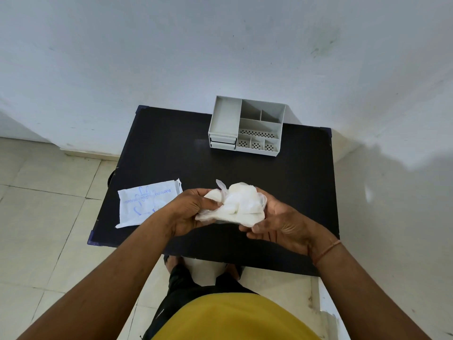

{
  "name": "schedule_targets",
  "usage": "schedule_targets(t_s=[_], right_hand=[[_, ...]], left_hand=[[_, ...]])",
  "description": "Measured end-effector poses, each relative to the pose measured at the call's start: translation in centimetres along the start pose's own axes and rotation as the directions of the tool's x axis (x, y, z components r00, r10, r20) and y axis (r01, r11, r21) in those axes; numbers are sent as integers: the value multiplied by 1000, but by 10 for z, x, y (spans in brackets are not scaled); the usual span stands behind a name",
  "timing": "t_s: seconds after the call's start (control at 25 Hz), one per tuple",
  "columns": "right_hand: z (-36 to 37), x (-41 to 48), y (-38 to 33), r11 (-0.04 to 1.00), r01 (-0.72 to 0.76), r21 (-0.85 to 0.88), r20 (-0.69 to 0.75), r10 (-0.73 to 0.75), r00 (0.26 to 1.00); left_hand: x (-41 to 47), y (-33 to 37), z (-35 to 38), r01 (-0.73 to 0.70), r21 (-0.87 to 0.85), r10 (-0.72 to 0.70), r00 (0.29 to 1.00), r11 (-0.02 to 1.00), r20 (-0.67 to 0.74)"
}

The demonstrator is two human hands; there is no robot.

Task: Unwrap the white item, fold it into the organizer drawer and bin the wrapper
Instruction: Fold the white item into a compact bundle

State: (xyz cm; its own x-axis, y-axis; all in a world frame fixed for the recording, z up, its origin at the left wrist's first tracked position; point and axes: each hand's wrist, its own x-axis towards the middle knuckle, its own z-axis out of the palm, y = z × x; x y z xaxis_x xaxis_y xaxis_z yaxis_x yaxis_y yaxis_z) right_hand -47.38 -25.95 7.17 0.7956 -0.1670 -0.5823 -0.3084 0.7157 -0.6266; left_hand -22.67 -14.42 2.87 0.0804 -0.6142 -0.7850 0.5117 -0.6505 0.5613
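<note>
A crumpled bunch of thin white plastic gloves (236,204) is held above the near half of the black table (294,192). My left hand (188,212) grips its left side with thumb on top. My right hand (282,224) cups it from the right and below. The empty white wrapper (144,202), printed with blue glove lettering, lies flat at the table's left edge, partly overhanging. The grey organizer (247,125) stands at the far edge of the table; its two small drawers (223,141) at the lower left are closed.
The table stands against a white wall on a pale tiled floor. A dark round object (111,177) peeks out under the table's left side. My legs and feet show below the near edge. No bin is visible.
</note>
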Motion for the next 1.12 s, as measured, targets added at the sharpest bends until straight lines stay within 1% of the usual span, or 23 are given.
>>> schedule_targets(t_s=[0.08,0.16,0.24,0.32,0.4,0.52,0.56,0.68,0.76,0.84,0.88,0.96,1.04,1.08,1.12], right_hand=[[4,4,-1,998,-17,-55,-83,12,996],[8,10,0,999,-15,-49,-203,4,979],[7,17,5,999,4,-33,-335,-15,942],[6,20,7,999,23,-37,-407,-36,913],[4,16,7,999,36,-17,-380,-40,924],[-1,6,3,990,81,114,-287,-45,957],[-2,4,2,989,87,118,-287,-50,957],[-5,7,2,997,64,-38,-323,-73,943],[-5,11,2,992,71,-104,-355,-104,929],[-8,13,2,993,82,-84,-369,-107,923],[-10,14,2,994,95,-57,-367,-110,924],[-15,15,1,992,128,20,-358,-112,927],[-17,17,-1,982,162,94,-346,-120,931],[-17,18,-3,977,178,114,-340,-130,932],[-16,19,-5,974,189,122,-335,-139,932]], left_hand=[[-2,1,1,-5,18,5,1000,1000,-16],[-3,1,2,-35,69,35,999,997,-1],[-4,1,4,-76,120,73,997,990,22],[-6,3,7,-99,146,96,995,984,24],[-7,6,10,-105,160,104,994,982,14],[-4,10,11,-88,148,89,996,985,1],[-4,10,10,-89,148,89,996,985,1],[-8,14,14,-132,215,127,991,968,38],[-13,16,21,-212,288,190,976,934,103],[-19,22,28,-289,231,253,952,929,174],[-22,27,28,-292,166,258,945,942,200],[-26,41,24,-214,17,202,944,977,262],[-31,53,16,-140,-117,172,927,983,334],[-34,55,12,-130,-117,162,926,985,341],[-35,57,9,-139,-64,152,933,988,326]])
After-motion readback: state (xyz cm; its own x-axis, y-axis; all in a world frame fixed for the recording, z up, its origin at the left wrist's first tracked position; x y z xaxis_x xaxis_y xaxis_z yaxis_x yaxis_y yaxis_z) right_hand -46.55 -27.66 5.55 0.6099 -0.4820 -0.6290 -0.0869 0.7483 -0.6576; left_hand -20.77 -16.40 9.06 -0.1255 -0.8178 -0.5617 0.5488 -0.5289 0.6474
